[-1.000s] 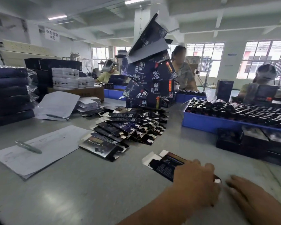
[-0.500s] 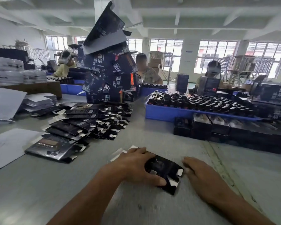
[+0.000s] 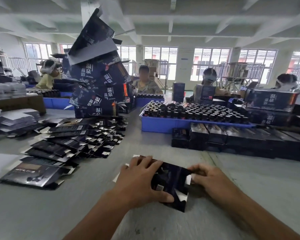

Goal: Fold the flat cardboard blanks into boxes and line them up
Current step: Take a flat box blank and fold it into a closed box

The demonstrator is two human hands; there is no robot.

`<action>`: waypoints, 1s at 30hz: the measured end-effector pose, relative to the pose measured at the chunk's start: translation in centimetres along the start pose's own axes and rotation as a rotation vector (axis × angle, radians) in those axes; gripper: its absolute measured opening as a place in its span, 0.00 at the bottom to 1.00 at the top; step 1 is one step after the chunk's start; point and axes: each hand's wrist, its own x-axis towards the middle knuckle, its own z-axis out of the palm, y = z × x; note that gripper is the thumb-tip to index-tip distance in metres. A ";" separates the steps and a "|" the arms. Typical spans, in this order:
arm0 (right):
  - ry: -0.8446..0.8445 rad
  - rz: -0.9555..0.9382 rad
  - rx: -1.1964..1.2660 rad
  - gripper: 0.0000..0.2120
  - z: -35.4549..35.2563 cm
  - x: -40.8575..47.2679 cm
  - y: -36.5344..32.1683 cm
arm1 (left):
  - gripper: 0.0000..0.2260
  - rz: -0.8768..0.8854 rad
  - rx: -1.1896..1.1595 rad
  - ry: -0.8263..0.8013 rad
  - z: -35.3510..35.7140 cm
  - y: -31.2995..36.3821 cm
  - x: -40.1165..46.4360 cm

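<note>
Dark cardboard blank [image 3: 170, 183] lies on the grey bench [image 3: 249, 184], the left hand [image 3: 142, 181] curled round its near edge, the right hand [image 3: 210, 179] pinching its end flap. Beyond, flat blanks [image 3: 73, 142] fan out; folded boxes [image 3: 232, 137] line a blue tray [image 3: 163, 125] packed with bottles [image 3: 197, 111].

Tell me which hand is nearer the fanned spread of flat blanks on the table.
Left. The left hand grips the blank being folded, on the side toward the fanned spread of flat blanks. The right hand pinches the blank's opposite edge, farther from the spread.
</note>
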 end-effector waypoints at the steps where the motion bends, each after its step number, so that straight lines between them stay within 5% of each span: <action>1: 0.009 0.003 0.052 0.10 -0.2 -0.1 -0.3 | 0.52 0.012 0.011 0.042 0.0 0.0 0.1; 17: 0.068 -0.090 0.155 0.14 -2.0 -1.7 -2.4 | 0.58 0.316 0.094 0.298 -0.9 2.2 -0.2; 30: 0.137 -0.143 0.113 0.09 -2.5 -3.3 -0.6 | 0.44 0.225 0.064 0.435 -1.1 3.8 -1.0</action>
